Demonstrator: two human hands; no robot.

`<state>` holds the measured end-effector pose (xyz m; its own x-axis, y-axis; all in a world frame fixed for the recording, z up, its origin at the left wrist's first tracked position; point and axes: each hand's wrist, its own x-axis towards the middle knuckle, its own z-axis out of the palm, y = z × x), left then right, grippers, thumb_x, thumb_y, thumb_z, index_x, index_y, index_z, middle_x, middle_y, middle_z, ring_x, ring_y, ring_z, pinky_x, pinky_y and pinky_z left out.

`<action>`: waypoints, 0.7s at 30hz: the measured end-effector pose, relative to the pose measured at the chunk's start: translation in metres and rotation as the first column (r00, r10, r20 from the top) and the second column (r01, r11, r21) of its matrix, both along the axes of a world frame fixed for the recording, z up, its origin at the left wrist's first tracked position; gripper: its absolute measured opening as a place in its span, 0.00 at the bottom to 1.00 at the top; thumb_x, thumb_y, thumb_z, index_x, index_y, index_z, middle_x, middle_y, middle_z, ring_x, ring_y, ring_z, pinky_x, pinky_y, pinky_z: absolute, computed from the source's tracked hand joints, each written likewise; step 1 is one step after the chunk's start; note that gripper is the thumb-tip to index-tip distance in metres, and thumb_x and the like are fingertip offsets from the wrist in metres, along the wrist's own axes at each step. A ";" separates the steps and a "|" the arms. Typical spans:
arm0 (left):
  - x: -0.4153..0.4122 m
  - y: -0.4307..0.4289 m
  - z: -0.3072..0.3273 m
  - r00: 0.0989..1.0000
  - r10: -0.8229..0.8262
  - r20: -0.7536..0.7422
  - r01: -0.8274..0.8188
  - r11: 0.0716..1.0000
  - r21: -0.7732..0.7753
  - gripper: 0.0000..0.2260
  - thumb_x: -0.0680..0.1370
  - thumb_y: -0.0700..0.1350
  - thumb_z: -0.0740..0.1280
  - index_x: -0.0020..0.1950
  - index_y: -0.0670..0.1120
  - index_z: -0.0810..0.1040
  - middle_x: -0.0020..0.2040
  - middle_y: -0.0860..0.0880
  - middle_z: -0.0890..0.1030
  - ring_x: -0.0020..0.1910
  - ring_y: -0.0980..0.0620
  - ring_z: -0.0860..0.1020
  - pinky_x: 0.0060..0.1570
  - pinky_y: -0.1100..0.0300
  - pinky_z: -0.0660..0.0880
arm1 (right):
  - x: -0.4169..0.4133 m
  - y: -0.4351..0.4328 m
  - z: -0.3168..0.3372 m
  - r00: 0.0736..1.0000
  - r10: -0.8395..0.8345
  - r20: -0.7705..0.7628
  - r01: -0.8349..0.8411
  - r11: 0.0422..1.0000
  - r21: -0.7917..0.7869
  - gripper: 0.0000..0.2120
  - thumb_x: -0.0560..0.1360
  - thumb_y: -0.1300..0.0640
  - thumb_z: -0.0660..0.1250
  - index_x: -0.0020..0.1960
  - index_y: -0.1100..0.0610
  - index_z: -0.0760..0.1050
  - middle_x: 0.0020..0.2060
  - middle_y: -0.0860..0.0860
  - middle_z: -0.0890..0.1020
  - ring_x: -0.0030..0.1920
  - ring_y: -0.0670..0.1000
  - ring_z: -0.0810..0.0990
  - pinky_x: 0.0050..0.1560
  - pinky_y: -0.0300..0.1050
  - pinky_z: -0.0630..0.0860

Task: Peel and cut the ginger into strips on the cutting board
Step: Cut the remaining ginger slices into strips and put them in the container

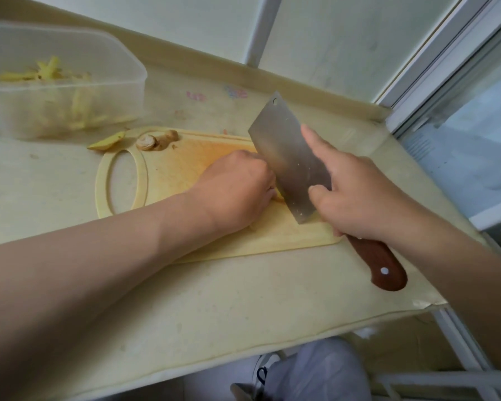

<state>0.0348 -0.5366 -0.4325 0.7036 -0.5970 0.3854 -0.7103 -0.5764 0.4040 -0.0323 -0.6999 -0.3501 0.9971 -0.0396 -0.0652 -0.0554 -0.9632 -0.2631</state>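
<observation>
A pale yellow cutting board (168, 169) lies on the table. My left hand (237, 186) rests on the board with curled fingers and holds down a piece of yellow ginger (278, 195), which is mostly hidden under the hand. My right hand (359, 198) grips a cleaver (287, 160) by its brown wooden handle (382, 267), forefinger stretched along the blade's side. The blade stands right next to my left knuckles, its edge down on the ginger. Unpeeled ginger knobs (156, 139) lie at the board's far edge. A peeled slice (106, 141) lies just off the board.
A clear plastic container (61, 79) with several ginger strips stands at the far left of the table. The table's right edge (417, 302) is close to my right arm, with a window frame beyond. A wall runs along the back.
</observation>
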 end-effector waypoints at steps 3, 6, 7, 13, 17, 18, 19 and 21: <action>0.002 0.000 0.000 1.000 -0.010 0.003 0.010 1.000 0.002 0.08 0.78 0.44 0.66 0.45 0.43 0.83 0.48 0.42 0.82 0.51 0.39 0.78 0.48 0.48 0.76 | 0.026 0.009 0.002 0.999 -0.013 -0.051 0.012 1.000 -0.005 0.44 0.77 0.63 0.60 0.84 0.35 0.47 0.34 0.53 0.82 0.21 0.48 0.80 0.23 0.41 0.75; 0.001 0.002 -0.001 0.998 -0.033 0.061 0.034 0.999 -0.023 0.07 0.76 0.43 0.67 0.45 0.42 0.84 0.44 0.41 0.83 0.47 0.37 0.80 0.44 0.47 0.78 | 0.040 0.015 -0.003 0.999 -0.041 0.015 0.040 0.998 0.048 0.45 0.75 0.64 0.60 0.85 0.37 0.47 0.37 0.53 0.81 0.22 0.47 0.80 0.25 0.42 0.78; 0.000 0.002 -0.001 0.996 -0.037 0.076 0.039 0.999 -0.032 0.07 0.76 0.42 0.67 0.43 0.42 0.84 0.43 0.41 0.82 0.45 0.37 0.80 0.42 0.47 0.78 | 0.037 0.014 -0.007 0.997 -0.055 0.055 0.050 0.996 0.078 0.44 0.76 0.63 0.60 0.85 0.38 0.47 0.36 0.53 0.81 0.23 0.47 0.80 0.28 0.44 0.81; -0.002 0.002 0.001 0.999 0.040 0.020 -0.040 0.999 -0.005 0.10 0.79 0.46 0.66 0.45 0.43 0.84 0.49 0.44 0.79 0.53 0.40 0.76 0.50 0.51 0.73 | -0.013 -0.002 -0.024 0.971 -0.082 0.223 0.047 0.986 0.157 0.42 0.80 0.61 0.61 0.84 0.37 0.45 0.28 0.58 0.80 0.27 0.55 0.80 0.36 0.57 0.82; -0.001 0.002 0.001 0.999 0.046 0.018 -0.046 0.999 -0.010 0.09 0.79 0.48 0.67 0.48 0.45 0.85 0.49 0.45 0.78 0.53 0.42 0.75 0.51 0.53 0.70 | -0.016 -0.002 -0.011 0.992 -0.018 0.122 0.010 0.997 0.071 0.41 0.81 0.60 0.62 0.84 0.34 0.46 0.29 0.55 0.80 0.28 0.52 0.80 0.37 0.54 0.81; -0.001 0.002 0.001 0.998 0.051 0.021 -0.051 0.999 -0.017 0.09 0.79 0.48 0.67 0.47 0.45 0.85 0.48 0.46 0.78 0.53 0.42 0.75 0.51 0.54 0.69 | -0.013 -0.001 -0.008 0.996 0.000 0.091 -0.004 0.999 0.045 0.41 0.80 0.60 0.62 0.84 0.34 0.47 0.29 0.54 0.79 0.28 0.50 0.80 0.36 0.51 0.81; -0.001 0.002 0.001 0.998 0.056 0.025 -0.055 0.998 -0.024 0.09 0.79 0.47 0.67 0.46 0.45 0.85 0.47 0.46 0.78 0.52 0.42 0.76 0.50 0.54 0.68 | -0.009 0.000 -0.005 0.998 0.014 0.059 -0.015 1.000 0.023 0.41 0.80 0.61 0.62 0.84 0.34 0.47 0.29 0.52 0.79 0.28 0.48 0.79 0.34 0.48 0.80; -0.001 0.000 0.002 0.998 0.065 0.028 -0.064 0.998 -0.026 0.08 0.78 0.46 0.67 0.46 0.45 0.85 0.46 0.45 0.78 0.52 0.41 0.75 0.48 0.55 0.67 | 0.001 0.004 0.001 1.000 0.023 -0.010 -0.023 1.000 -0.011 0.42 0.80 0.61 0.61 0.84 0.34 0.47 0.31 0.51 0.79 0.24 0.47 0.80 0.29 0.45 0.79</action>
<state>0.0340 -0.5361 -0.4305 0.7284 -0.5407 0.4208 -0.6839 -0.6109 0.3988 -0.0312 -0.6958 -0.3487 0.9971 -0.0178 -0.0744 -0.0360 -0.9670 -0.2520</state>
